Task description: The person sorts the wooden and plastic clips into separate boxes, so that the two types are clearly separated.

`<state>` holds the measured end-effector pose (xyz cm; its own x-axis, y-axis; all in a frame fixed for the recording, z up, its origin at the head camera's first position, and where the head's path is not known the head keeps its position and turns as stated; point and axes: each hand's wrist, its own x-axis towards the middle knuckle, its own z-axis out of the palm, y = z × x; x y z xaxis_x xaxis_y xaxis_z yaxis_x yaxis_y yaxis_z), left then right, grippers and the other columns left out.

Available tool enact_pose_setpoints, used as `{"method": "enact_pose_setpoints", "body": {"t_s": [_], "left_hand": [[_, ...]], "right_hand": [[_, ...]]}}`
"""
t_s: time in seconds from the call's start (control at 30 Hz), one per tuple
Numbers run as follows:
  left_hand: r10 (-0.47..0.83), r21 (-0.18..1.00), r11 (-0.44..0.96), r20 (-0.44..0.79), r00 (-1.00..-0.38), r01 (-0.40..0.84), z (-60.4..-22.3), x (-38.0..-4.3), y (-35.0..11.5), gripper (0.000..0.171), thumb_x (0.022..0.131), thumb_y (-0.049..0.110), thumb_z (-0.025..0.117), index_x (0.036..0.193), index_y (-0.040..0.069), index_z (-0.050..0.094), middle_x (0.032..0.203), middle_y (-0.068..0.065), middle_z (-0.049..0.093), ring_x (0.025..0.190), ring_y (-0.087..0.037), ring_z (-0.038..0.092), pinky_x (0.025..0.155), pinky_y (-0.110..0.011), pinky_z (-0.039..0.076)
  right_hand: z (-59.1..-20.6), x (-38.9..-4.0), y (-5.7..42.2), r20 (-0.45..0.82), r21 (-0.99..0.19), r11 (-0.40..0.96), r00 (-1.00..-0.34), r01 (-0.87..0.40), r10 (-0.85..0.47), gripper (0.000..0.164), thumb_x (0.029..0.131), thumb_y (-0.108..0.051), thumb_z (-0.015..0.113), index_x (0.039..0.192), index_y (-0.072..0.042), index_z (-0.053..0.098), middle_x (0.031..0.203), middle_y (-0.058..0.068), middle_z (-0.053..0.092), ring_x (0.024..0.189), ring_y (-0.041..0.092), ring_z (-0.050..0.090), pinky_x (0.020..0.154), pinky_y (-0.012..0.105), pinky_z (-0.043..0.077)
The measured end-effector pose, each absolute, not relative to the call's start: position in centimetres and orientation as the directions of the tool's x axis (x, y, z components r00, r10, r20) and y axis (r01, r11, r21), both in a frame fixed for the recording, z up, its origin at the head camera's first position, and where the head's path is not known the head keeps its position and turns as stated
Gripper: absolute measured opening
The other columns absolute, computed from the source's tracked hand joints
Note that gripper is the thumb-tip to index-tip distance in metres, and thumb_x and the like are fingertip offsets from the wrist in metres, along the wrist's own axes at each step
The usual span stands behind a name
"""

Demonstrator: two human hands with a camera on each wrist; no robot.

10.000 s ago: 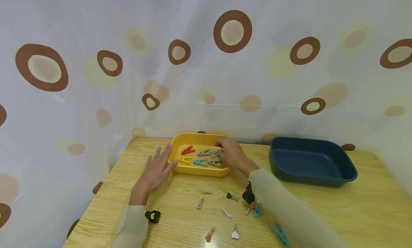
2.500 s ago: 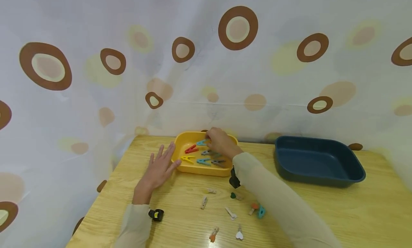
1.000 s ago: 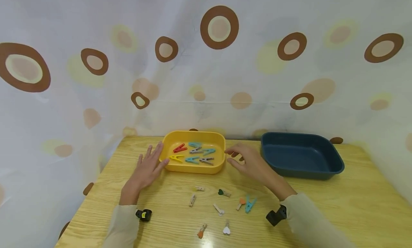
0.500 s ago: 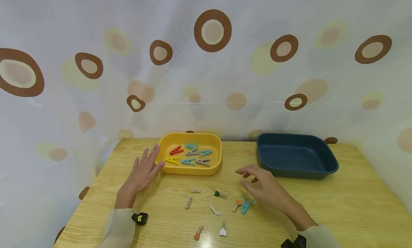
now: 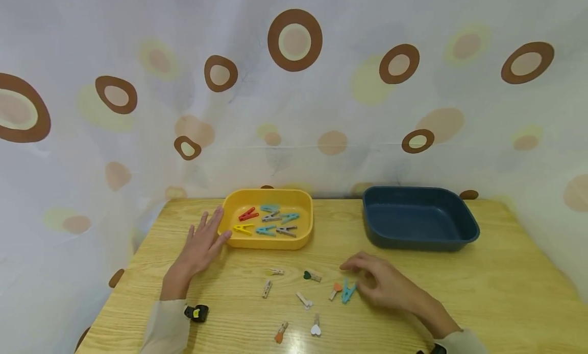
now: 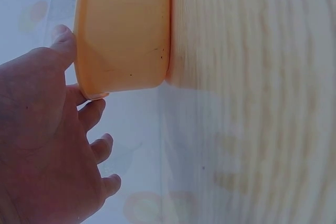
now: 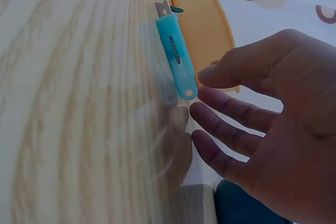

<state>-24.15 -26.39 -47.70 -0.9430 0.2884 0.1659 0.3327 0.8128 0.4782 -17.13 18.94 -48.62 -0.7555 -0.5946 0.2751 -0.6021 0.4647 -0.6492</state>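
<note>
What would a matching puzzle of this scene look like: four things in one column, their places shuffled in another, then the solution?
Things
1. Left hand
2. Right hand
3. Red clip
4. Dark blue tray

Places
A. Inside the yellow tray
B. At the back right of the table
C. Beside the light-blue clip that is outside both trays
D. Touching the yellow tray's rim

Pairs: 1-D, 2-C, 3-A, 4-B

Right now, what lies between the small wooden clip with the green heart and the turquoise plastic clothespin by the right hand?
The head view shows one wooden clip with an orange top lying between the green-heart clip and the turquoise clothespin.
</note>
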Motion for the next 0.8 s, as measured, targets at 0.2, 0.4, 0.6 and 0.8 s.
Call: {"method": "enact_pose_setpoints", "body": {"t_s": [0.2,0.4,0.6,0.8], "left_hand": [[0.29,0.48,0.803,0.204,-0.935,0.354,-47.69,-24.27,-26.57,0.071,0.111,0.042,0.043,0.164,0.002,0.018,0.167,-0.022,0.021,0.153,-0.048,0.008,0.113,-0.076,0.003],[0.279,0.474,0.819,0.16,-0.947,0.322,-47.65,-24.22,-26.67,0.071,0.111,0.042,0.041,0.165,0.004,0.014,0.169,-0.018,0.017,0.155,-0.046,0.005,0.115,-0.074,0.001],[0.283,0.467,0.823,0.155,-0.946,0.323,-47.83,-24.14,-26.76,0.07,0.112,0.041,0.04,0.165,0.003,0.014,0.169,-0.017,0.016,0.154,-0.047,0.005,0.115,-0.073,0.001],[0.276,0.471,0.823,0.154,-0.949,0.316,-47.79,-24.07,-26.5,0.071,0.111,0.043,0.04,0.164,0.003,0.014,0.169,-0.017,0.016,0.155,-0.045,0.004,0.116,-0.072,0.001]], "right_hand": [[-48.56,-17.33,18.85,0.228,-0.64,0.453,-0.716,-0.621,-0.66,0.044,0.087,0.012,0.068,0.126,-0.009,0.069,0.123,0.001,0.064,0.112,0.022,0.063,0.093,0.042,0.055],[-48.47,-17.45,18.79,0.203,-0.646,0.445,-0.701,-0.621,-0.683,0.041,0.087,0.015,0.067,0.119,-0.011,0.073,0.119,0.0,0.066,0.11,0.02,0.064,0.092,0.038,0.056],[-48.74,-17.77,19.04,0.263,-0.611,0.413,-0.665,-0.676,-0.699,0.031,0.092,0.012,0.067,0.112,-0.009,0.076,0.111,0.0,0.069,0.102,0.018,0.068,0.086,0.035,0.058],[-48.77,-17.78,19.49,0.277,-0.623,0.403,-0.671,-0.67,-0.687,0.028,0.092,0.009,0.069,0.11,-0.011,0.076,0.109,-0.001,0.07,0.099,0.016,0.068,0.082,0.031,0.058]]}}
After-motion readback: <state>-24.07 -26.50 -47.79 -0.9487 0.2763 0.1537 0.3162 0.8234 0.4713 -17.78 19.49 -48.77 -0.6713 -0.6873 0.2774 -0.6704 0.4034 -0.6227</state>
